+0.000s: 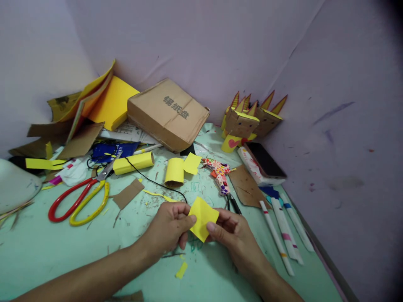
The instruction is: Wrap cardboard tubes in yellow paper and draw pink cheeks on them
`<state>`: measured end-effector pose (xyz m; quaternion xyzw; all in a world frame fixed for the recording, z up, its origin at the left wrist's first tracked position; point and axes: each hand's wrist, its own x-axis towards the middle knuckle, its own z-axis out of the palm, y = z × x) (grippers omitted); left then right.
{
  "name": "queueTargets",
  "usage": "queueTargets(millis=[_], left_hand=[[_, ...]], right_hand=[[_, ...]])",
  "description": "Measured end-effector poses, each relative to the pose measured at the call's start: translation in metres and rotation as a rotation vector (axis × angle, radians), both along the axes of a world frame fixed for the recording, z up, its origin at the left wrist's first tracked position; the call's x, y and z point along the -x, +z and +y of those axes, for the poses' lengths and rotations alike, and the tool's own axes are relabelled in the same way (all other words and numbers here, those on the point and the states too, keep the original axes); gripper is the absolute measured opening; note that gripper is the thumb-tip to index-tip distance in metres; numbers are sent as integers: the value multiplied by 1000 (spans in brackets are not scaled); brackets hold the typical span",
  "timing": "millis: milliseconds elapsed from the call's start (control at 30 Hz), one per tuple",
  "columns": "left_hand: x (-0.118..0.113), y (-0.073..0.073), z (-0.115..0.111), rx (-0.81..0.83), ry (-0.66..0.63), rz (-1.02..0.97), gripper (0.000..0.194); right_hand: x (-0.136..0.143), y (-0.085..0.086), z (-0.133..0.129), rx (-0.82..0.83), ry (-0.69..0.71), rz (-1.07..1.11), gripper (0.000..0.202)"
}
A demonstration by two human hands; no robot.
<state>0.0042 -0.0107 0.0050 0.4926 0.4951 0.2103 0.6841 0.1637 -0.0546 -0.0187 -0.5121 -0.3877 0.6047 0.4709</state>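
A small square of yellow paper [201, 216] with a crease down its middle is held up above the table. My left hand [174, 226] pinches its left edge between thumb and fingers. On the opposite edge, my right hand [229, 230] grips it the same way. Just beyond stands a short yellow-covered tube [174, 171], with another yellow square [192, 163] against its right side. To the right of these lies a patterned glue gun [219, 172]. A longer yellow tube [134, 163] rests farther left.
Red-and-yellow scissors [85, 197] lie open at left, near a cardboard scrap [128, 193]. Behind are a cardboard box [168, 113] and yellow sheets [111, 102]. Cardboard figures with spikes [244, 121], a phone [264, 160] and several markers [277, 239] occupy the right side.
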Motion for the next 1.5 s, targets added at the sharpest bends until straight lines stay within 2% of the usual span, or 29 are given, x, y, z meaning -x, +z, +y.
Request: queueTargets(millis=[67, 167, 467, 600, 833, 933, 1100, 1200, 1367, 1433, 1500], left_hand=[[0, 0, -1, -2, -7, -10, 20], [0, 1, -1, -25, -8, -52, 20], [3, -6, -1, -63, 35, -176, 27], [6, -6, -3, -155, 88, -194, 29], [7, -4, -1, -200, -69, -329, 19], [7, 0, -2, -310, -90, -316, 4], [10, 0, -4, -538, -189, -132, 16], [14, -3, -6, -731, -239, -87, 21], [20, -4, -13, -1151, -235, -29, 20], [22, -5, -15, -1253, -303, 0, 20], [22, -7, -16, -1325, -424, 42, 20]], right_hand=[[0, 1, 0, 0, 28, -90, 30], [-1, 1, -1, -12, -38, -171, 33], [0, 1, -1, 7, -78, -221, 33], [2, 3, 0, 31, -87, -203, 34], [2, 2, 2, 60, -138, -113, 39], [0, -2, 2, 56, -174, -79, 44], [-4, -7, 1, 55, -189, -38, 41], [-5, -5, 2, 30, -212, -14, 37], [-3, -2, 3, 36, -242, 38, 39], [-2, -3, 3, 43, -236, 38, 39], [-1, -4, 3, 36, -222, 18, 39]])
